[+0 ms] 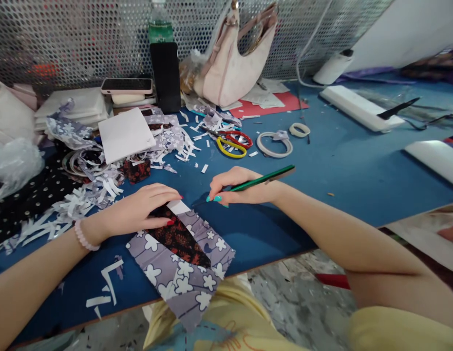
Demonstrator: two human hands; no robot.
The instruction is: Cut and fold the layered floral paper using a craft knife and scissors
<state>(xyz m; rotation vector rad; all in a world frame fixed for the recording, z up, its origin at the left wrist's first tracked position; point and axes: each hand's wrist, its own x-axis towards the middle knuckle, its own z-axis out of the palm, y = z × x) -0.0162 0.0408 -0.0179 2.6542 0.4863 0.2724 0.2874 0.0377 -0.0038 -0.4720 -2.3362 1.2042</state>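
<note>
My left hand lies flat with its fingers stretched out, pressing on a folded piece of fabric at the table's front edge. The fabric piece is purple-grey with white flowers, and a dark red-patterned fabric lies on top of it. A small white strip shows by the left fingertips. Pinched in my right hand is a slim green pen-like tool, tilted, its thin dark tip close to the fabric's upper edge. Whether the tip touches the fabric I cannot tell.
Red-and-yellow-handled scissors, a white ring and a tape roll lie beyond my hands. Scraps and a white square card are at left. A phone, handbag and bottle stand behind.
</note>
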